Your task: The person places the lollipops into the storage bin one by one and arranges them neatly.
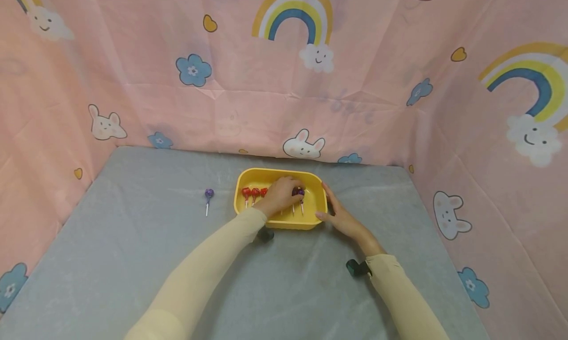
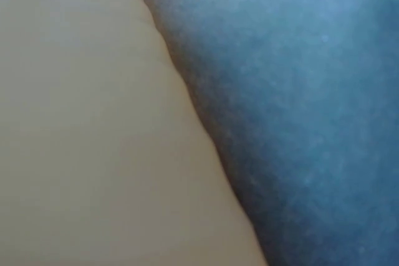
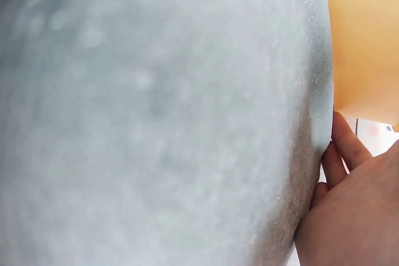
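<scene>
A yellow plastic tray [image 1: 284, 224] stands on the grey cloth. Inside it, red lollipops [image 1: 246, 192] lie in a row at the left and purple lollipops [image 1: 301, 194] lie at the right. My left hand [image 1: 280, 193] reaches into the tray, its thumb and fingers pinching a purple lollipop and partly hiding the lollipops beneath. My right hand [image 1: 343, 221] grips the tray's right end, thumb over the near corner and fingers along the outer wall. Those fingers [image 3: 350, 144] also show against the tray's yellow side in the right wrist view. The left wrist view shows only blurred skin and cloth.
One purple lollipop [image 1: 209, 194] lies alone on the grey cloth [image 1: 146, 231], left of the tray. A pink printed curtain [image 1: 248, 108] rises behind the table and along both sides.
</scene>
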Motion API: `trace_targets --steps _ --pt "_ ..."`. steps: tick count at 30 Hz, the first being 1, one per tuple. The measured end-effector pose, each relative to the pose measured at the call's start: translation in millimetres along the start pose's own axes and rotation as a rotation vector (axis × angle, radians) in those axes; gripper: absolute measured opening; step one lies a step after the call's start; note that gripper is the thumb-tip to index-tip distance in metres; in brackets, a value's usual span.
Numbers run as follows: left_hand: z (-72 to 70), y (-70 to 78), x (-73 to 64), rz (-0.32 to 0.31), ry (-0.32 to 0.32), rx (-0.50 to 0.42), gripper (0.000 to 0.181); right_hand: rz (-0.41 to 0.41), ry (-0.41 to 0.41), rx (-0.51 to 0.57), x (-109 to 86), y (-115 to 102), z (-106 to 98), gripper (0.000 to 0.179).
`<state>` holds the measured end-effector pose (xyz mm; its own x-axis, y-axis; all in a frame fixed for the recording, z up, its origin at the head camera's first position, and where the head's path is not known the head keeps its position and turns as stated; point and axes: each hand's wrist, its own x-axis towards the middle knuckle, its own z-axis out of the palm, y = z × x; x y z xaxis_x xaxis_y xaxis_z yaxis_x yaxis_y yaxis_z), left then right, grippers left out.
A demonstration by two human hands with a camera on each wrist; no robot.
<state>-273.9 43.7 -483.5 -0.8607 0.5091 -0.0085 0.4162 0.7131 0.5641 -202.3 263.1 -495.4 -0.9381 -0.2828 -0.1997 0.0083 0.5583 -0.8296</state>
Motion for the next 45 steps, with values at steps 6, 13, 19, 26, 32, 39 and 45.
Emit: trace_targets --steps 6,13,19,26,32,39,45 --pt "1.2 -0.9 0.5 0.003 0.006 0.006 0.032 -0.014 -0.007 -0.004 0.5 0.8 0.0 0.089" --pt "1.4 -1.0 0.4 0.02 0.017 0.018 0.028 -0.004 -0.034 0.001 -10.9 -25.7 -2.7 0.088" --pt "0.4 -0.2 -0.5 0.026 0.007 0.01 0.026 0.009 -0.041 -0.006 -19.6 -44.5 -3.2 0.085" --pt "1.2 -0.8 0.2 0.016 0.017 0.008 0.029 -0.016 -0.019 0.02 -6.4 -13.9 -0.9 0.089" --pt "2.6 -1.7 1.7 -0.005 0.018 0.026 0.031 -0.01 -0.02 0.017 -5.8 -14.9 -0.6 0.089" --pt "1.9 -1.9 1.7 -0.009 0.02 0.028 0.032 0.013 -0.042 0.012 -19.5 -43.8 -4.1 0.09" --pt "1.4 -1.1 0.7 -0.017 0.014 0.013 0.033 0.02 -0.042 0.004 -22.5 -48.0 -3.5 0.09"
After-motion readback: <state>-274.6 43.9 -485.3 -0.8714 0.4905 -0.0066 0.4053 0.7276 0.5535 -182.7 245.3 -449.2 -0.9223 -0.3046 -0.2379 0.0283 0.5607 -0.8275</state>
